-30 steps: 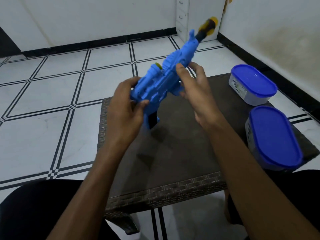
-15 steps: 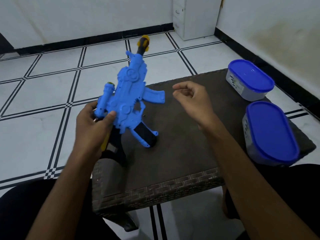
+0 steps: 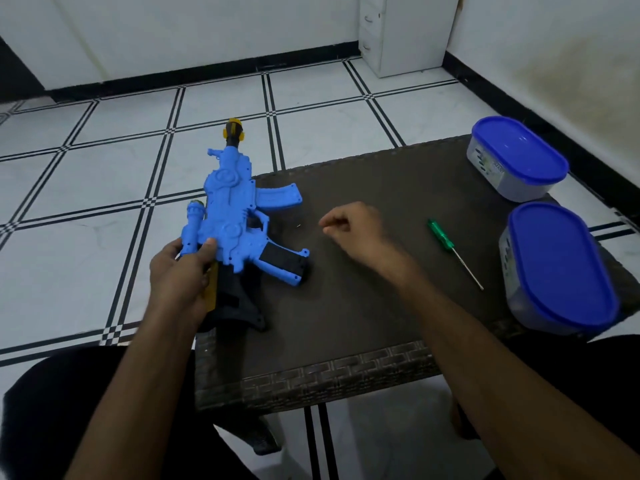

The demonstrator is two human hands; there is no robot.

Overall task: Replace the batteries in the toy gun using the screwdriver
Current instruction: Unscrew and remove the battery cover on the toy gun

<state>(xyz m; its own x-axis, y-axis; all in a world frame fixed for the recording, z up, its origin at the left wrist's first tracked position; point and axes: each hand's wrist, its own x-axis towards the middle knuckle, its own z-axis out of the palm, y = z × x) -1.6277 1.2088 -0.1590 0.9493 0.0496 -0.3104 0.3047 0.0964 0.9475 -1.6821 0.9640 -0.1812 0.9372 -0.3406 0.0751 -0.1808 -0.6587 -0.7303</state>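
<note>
Toy gun [image 3: 235, 216] held at the desk [image 3: 363, 299] edge.
Left hand [image 3: 181, 277] grips its rear; right hand [image 3: 353, 226] hovers loosely curled, empty, screwdriver [image 3: 450, 249] lying nearby.

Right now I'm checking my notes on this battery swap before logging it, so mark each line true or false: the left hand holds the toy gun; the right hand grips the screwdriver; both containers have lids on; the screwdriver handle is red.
1. The left hand holds the toy gun. True.
2. The right hand grips the screwdriver. False: it hovers empty over the table, and the screwdriver lies apart on the table to its right.
3. Both containers, far and near, have blue lids on. True.
4. The screwdriver handle is red. False: it is green.
</note>
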